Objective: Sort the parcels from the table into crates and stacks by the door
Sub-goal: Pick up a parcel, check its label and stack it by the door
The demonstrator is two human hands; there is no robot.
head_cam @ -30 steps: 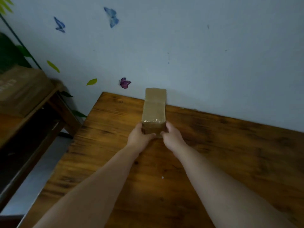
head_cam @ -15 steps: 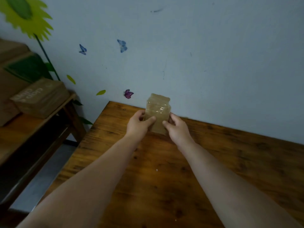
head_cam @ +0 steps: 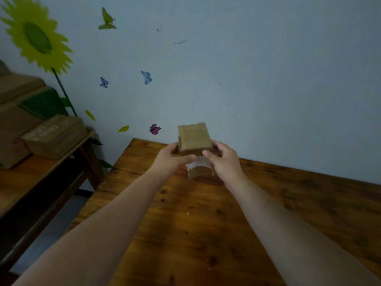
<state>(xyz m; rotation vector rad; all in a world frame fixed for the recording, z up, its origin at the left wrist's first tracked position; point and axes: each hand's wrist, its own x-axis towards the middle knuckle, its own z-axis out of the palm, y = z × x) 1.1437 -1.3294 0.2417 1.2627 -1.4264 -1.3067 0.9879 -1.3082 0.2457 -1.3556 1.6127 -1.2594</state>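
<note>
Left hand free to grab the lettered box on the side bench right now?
Probably not. The left hand holds the parcel together with the right hand, and the lettered box sits on the bench far off left, past the table edge.

Dim indoor light, source not in view. Cool bluish cast on wall (head_cam: pixel 268 79). Light is diffuse, no hard shadows. Soft dark patch on table (head_cam: pixel 206 234) between forearms (head_cam: pixel 99 240), brighter warm patch just beyond it. Pale glare on taped lower face of parcel (head_cam: pixel 194 139). Underside of bench (head_cam: pixel 41 182) at left near black, detail lost. Wide-angle bend: far table edge slants, forearms balloon at near corners. Whole frame soft. Sunflower decal (head_cam: pixel 37 36) and boxes (head_cam: pixel 53 135) at far left smeared, print barely legible.
</note>
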